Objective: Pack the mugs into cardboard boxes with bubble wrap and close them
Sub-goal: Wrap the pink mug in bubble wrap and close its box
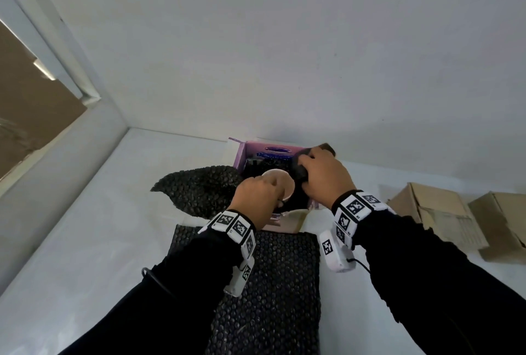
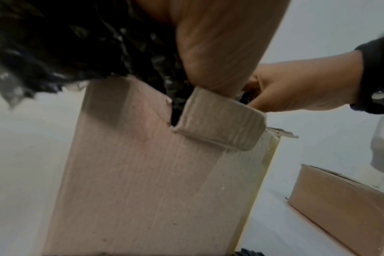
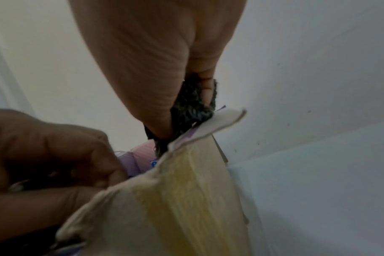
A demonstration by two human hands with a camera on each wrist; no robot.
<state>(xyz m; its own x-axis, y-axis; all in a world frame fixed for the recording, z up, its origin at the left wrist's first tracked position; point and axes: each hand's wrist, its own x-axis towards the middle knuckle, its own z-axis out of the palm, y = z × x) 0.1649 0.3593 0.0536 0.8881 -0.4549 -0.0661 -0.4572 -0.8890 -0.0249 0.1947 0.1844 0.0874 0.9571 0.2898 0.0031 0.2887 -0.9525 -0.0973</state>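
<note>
Over the open box (image 1: pixel 247 155), the left hand (image 1: pixel 256 198) curls around the mug (image 1: pixel 280 183). The right hand (image 1: pixel 324 178) pinches black bubble wrap (image 1: pixel 199 189). Only the head view shows closed boxes (image 1: pixel 435 218) on the counter (image 1: pixel 85 240).

Both hands hide most of the mug (image 1: pixel 277 183) and the open box's (image 1: pixel 250 152) inside; wrist views are blurred.

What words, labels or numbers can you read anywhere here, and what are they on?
None can be read.
Blue print on the open box's purple inner flap: too blurred to read.
Square black-and-white code markers on the wristbands: patterns only, no letters.
The two closed cardboard boxes: no print visible.
</note>
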